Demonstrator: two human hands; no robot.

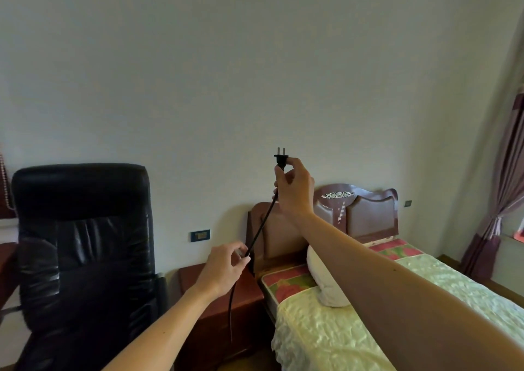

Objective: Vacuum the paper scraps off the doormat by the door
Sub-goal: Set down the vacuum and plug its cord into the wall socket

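Head view, single frame. The plug is black, small, blocky, with two flat metal prongs and a ribbed strain relief at its base. Prongs point straight up; the plug's long axis is vertical. It is held in mid-air in front of the pale wall, above and left of the headboard.

The right hand pinches the plug body between thumb and fingertips from the right side, remaining fingers curled in.

The black cord leaves the plug downward and runs on a diagonal, down and to the left, taut between the two hands. The left hand pinches the cord lower down between thumb and forefinger, other fingers loosely bent. Below that hand the cord hangs nearly vertical in front of the reddish nightstand.

A dark wall outlet sits low on the wall, between the black leather chair and the bed. White pillow lies at the bed's head. Curtain at far right.
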